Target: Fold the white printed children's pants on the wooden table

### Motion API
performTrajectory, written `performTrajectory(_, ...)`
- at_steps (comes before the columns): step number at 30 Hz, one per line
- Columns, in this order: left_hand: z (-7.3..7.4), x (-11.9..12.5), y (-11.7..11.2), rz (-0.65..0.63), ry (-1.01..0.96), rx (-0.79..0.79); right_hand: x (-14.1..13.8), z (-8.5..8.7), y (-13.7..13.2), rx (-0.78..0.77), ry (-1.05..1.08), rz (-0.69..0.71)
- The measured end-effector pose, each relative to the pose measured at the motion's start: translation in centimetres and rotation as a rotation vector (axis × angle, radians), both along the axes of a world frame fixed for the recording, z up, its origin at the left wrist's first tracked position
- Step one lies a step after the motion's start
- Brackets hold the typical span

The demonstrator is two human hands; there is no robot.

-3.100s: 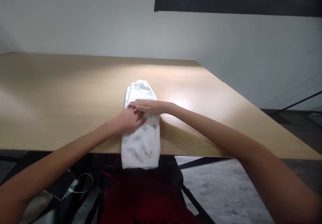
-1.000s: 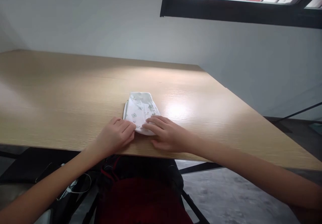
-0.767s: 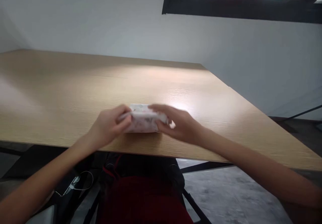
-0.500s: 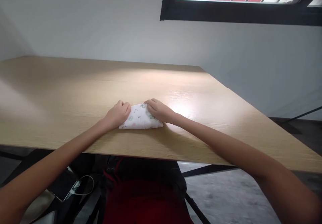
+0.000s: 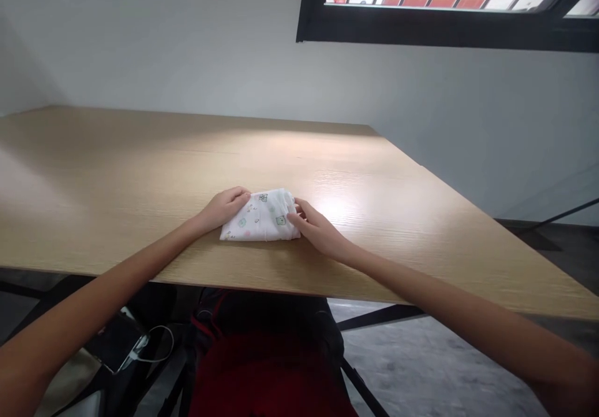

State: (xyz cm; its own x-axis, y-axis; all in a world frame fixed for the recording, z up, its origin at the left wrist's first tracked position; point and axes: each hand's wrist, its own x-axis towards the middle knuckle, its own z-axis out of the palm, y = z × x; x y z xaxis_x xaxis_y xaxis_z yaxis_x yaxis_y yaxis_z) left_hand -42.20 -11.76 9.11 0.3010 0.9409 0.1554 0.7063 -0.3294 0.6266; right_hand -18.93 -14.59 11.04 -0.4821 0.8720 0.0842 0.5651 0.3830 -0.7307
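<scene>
A small white cloth with tiny coloured prints (image 5: 262,216) lies folded into a compact bundle on the wooden table (image 5: 140,173), close to the near edge. My left hand (image 5: 223,207) rests against the bundle's left side, fingers curled loosely on its top corner. My right hand (image 5: 314,230) touches the bundle's right edge with its fingers stretched out and apart. Neither hand lifts the cloth.
The table runs far to the left and back to a grey wall. A dark-framed window (image 5: 444,17) sits at the upper right. Below the table edge are a red and black chair or bag (image 5: 266,354) and a white cable (image 5: 145,345).
The long cloth was folded over into a short bundle. In the last half second both hands slid from the top of the bundle to its sides.
</scene>
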Motion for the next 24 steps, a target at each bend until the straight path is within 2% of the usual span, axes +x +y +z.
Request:
performTrajectory(3, 1.3, -0.1, -1.3, -0.013, -0.045, -0.106, 0.1, 0.2, -0.6, -0.052, 0.03, -0.021)
performTrajectory(6, 2.1, 0.6, -4.7, 0.086, -0.096, -0.215, -0.5, 0.2, 0.8, -0.072, 0.067, -0.025)
performTrajectory(9, 2.1, 1.4, -9.1, 0.147, -0.145, -0.244, -0.8, 0.0, 2.0, -0.09, 0.137, 0.096)
performTrajectory(12, 1.3, 1.5, -12.1, 0.163, -0.164, -0.211, -0.7, -0.4, 1.8, -0.042, 0.126, 0.113)
performTrajectory(14, 0.5, 1.2, -12.8, 0.2, -0.147, -0.146, -0.6, -0.8, 1.4, -0.004, 0.111, 0.09)
performTrajectory(17, -0.6, 0.7, -12.4, 0.312, 0.028, -0.013, -0.5, -1.1, 1.1, 0.046, 0.079, 0.084)
performTrajectory(19, -0.8, 0.9, -12.0, 0.35, 0.148, 0.006, -0.5, -1.0, 0.7, 0.17, 0.051, 0.067)
performTrajectory(22, -0.6, 1.8, -11.3, 0.284, 0.17, -0.032, -0.9, -0.7, -1.0, 0.448, -0.045, 0.185)
performTrajectory(24, -0.2, 2.9, -10.7, 0.246, 0.122, -0.034, -1.4, -0.4, -2.6, 0.548, -0.152, 0.288)
